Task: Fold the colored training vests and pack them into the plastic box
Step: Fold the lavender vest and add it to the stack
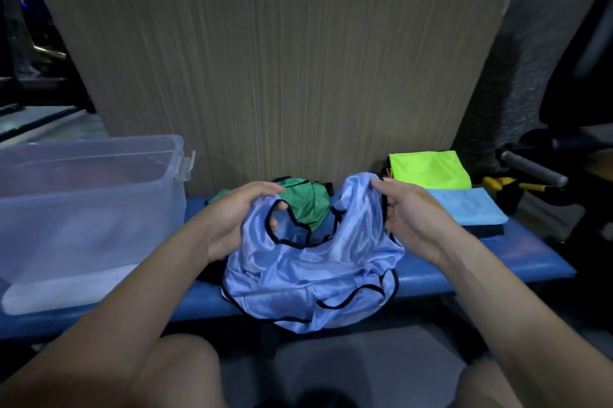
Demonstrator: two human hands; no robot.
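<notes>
On my far left the clear plastic box (89, 208) stands on the blue table (481, 261), open at the top; something pale shows through its wall, but I cannot tell what.

My left hand (238, 218) grips one shoulder of the light blue vest (308, 278), fingers (274, 207) curled through the black-edged opening. The vest hangs bunched between my hands, its lower part slumped on the front edge of the table. Behind it lies a crumpled green vest (305, 202), not yet folded.

My right hand (411, 218) pinches the other shoulder strap, thumb on top and fingers closed on the cloth.

Further right, a folded lime vest (431, 168) and a folded sky-blue vest (464, 208) lie on the table, the blue one on top of something dark.

I judge I am at the start of folding this vest: finding its shoulders. Next I need to pull the straps apart, shake it flat and lay it squarely on the table before folding. The slippery cloth will likely slide.

I can read no brand, label or writing anywhere.
</notes>
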